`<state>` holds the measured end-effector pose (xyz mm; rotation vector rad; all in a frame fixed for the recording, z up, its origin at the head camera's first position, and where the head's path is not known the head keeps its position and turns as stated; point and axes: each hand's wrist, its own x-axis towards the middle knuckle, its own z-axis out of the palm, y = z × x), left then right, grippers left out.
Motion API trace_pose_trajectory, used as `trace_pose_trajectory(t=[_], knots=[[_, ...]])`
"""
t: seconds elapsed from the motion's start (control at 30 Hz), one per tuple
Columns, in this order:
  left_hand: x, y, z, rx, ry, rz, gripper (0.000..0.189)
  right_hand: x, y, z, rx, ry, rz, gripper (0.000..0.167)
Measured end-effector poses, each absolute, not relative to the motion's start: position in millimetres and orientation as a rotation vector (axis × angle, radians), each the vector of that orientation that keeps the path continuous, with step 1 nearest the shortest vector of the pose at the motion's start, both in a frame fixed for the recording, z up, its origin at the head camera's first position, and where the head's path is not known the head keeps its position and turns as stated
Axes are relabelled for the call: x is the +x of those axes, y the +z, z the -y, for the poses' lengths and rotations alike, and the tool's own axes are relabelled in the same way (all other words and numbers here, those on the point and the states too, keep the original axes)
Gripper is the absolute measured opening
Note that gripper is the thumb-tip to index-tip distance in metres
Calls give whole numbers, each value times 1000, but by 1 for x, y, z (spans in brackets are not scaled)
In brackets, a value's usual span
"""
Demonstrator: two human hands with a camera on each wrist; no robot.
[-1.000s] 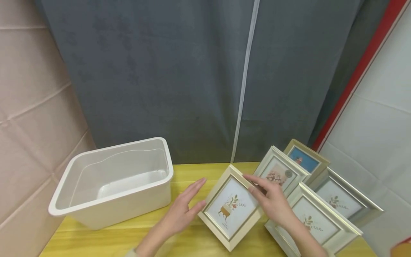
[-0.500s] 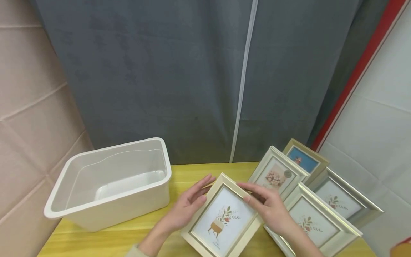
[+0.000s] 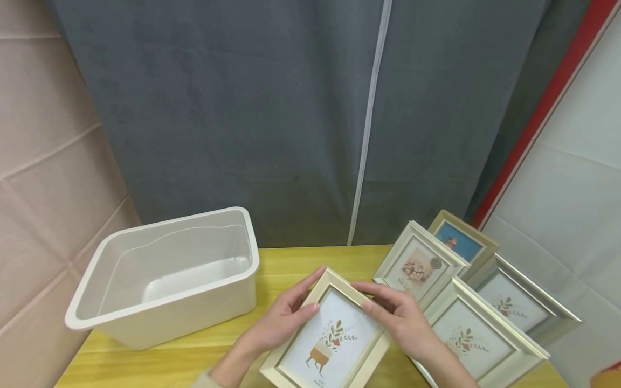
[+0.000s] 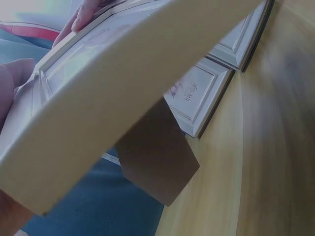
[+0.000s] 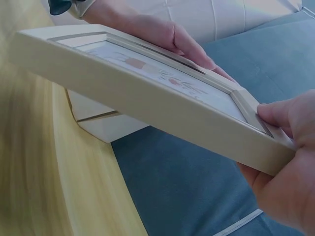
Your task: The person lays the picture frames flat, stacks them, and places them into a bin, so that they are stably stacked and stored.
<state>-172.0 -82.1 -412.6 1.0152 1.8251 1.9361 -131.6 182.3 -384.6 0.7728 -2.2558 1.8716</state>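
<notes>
A cream picture frame with a plant-in-a-pot print is held tilted up off the table by both hands. My left hand grips its left edge, thumb on the front and fingers behind. My right hand grips the upper right edge, its thumb on the front border. In the right wrist view the right hand pinches a corner of the picture frame. Behind the picture frame, a brown stand flap sticks out in the left wrist view.
A white plastic bin stands on the left of the wooden table. On the right stand several picture frames: one with a flower print, a gold one, a silver one and a cream one. A grey curtain hangs behind.
The left hand came from beside the picture frame to grip its left edge. Both hands have brought the picture frame left and nearer, lifting it off the table.
</notes>
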Motion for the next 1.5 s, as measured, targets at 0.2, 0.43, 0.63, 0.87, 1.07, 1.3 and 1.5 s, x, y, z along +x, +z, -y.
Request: trace_pose_trajectory(t=[0.2, 0.43, 0.63, 0.87, 1.07, 1.3, 1.5], knots=[[-173, -418, 88, 983, 1903, -1798, 61, -131, -388, -183, 689, 1913, 2261, 33], [-175, -424, 93, 984, 1873, -1828, 60, -132, -394, -181, 590, 1973, 2243, 34], [-174, -426, 96, 985, 1861, -1855, 58, -131, -397, -180, 574, 1993, 2242, 36], [-173, -428, 100, 955, 1842, -1889, 58, -130, -398, -181, 486, 1987, 2238, 37], [-171, -431, 104, 865, 1811, -1924, 57, -126, -399, -182, 462, 1965, 2200, 35], [-170, -435, 111, 867, 1801, -1995, 52, -125, -401, -187, 345, 1982, 2146, 35], [-171, -442, 115, 840, 1808, -2097, 49, -123, -404, -187, 189, 1978, 2124, 36]])
